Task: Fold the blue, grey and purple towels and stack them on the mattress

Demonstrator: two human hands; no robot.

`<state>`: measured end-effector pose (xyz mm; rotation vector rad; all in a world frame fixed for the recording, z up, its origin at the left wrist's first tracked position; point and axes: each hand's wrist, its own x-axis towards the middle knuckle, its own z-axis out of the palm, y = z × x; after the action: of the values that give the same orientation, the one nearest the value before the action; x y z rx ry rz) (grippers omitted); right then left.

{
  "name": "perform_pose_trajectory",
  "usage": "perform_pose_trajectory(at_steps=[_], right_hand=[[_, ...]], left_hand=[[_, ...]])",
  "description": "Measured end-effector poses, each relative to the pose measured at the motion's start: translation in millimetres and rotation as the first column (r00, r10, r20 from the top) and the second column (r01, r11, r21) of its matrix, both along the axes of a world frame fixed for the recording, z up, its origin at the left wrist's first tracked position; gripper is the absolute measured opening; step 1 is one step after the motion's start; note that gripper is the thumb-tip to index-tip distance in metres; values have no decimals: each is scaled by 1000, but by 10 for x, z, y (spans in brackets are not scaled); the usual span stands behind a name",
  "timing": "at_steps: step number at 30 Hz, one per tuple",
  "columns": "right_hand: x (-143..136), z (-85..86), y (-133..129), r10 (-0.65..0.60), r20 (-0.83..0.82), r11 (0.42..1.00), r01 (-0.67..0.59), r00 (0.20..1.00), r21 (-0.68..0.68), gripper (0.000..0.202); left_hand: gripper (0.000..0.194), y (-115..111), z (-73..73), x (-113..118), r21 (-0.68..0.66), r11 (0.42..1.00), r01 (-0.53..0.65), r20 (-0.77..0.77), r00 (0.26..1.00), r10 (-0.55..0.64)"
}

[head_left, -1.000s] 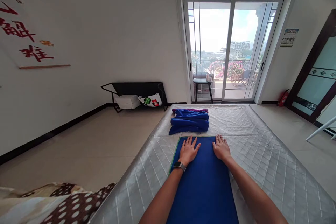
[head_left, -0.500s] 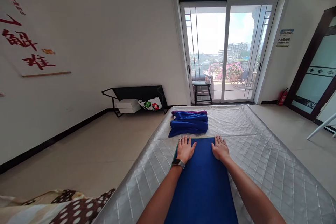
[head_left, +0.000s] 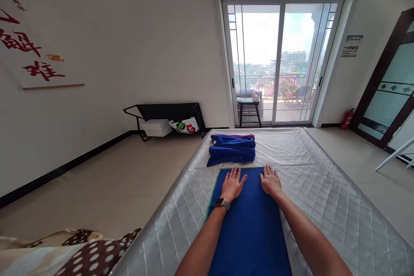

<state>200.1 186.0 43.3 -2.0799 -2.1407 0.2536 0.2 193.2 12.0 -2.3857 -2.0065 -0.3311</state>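
Note:
A long blue cloth (head_left: 250, 233) with a green edge lies flat on a silver quilted cover (head_left: 323, 207). On its far left part rests my left hand (head_left: 231, 187), palm down with the fingers spread; a watch (head_left: 222, 202) is on that wrist. My right hand (head_left: 271, 180) lies flat at the cloth's far right corner, fingers stretched out. Just beyond the cloth sits a pile of folded blue and purple cloths (head_left: 232, 150). Neither hand grips anything.
By the left wall stands a black frame (head_left: 168, 112) with white boxes (head_left: 155, 128) and a printed bag (head_left: 185, 126). Spotted brown bedding (head_left: 93, 256) lies at lower left. Glass sliding doors (head_left: 280, 60), a stool (head_left: 248, 101) and a fire extinguisher (head_left: 347, 119) are farther off.
My left hand has slid slightly to the right, away from the cloth's left edge, baring more of the green border. My right hand stays nearly in place.

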Motion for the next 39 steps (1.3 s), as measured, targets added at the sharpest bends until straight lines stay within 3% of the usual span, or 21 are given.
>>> perform_pose_trajectory(at_steps=[4, 8, 16, 23, 26, 31, 33, 36, 39], right_hand=[[-2, 19, 5, -6, -10, 1000, 6, 1000, -11, 64], [9, 45, 17, -2, -14, 1000, 2, 1000, -15, 64], [-3, 68, -195, 24, -7, 1000, -24, 1000, -8, 64], [13, 29, -311, 59, -23, 998, -59, 998, -11, 67], [9, 7, -298, 57, -37, 998, -57, 998, -2, 67], [25, -17, -300, 80, -25, 997, -79, 996, 13, 66], [33, -22, -302, 91, -16, 996, -91, 996, 23, 65], [29, -23, -298, 79, -27, 997, -79, 996, 23, 65], [15, -17, -293, 54, -40, 999, -54, 998, 1, 66]], left_hand=[[75, 30, -22, -500, -18, 991, -134, -16, 991, 134], [76, 63, -78, -612, -23, 989, -148, -20, 989, 148], [74, 67, -95, -562, -23, 988, -150, -3, 989, 150], [73, 48, 12, -541, 18, 980, -196, 12, 980, 196], [69, -36, 53, -276, 83, 983, -164, 15, 986, 164], [66, -422, -32, 527, 141, 970, 199, -1, 980, -201], [67, -560, -64, 683, 97, 962, 256, -15, 967, -256], [68, -658, -65, 538, 53, 971, 231, -19, 973, -230], [72, -695, -57, 75, 13, 991, 131, -26, 991, -131]])
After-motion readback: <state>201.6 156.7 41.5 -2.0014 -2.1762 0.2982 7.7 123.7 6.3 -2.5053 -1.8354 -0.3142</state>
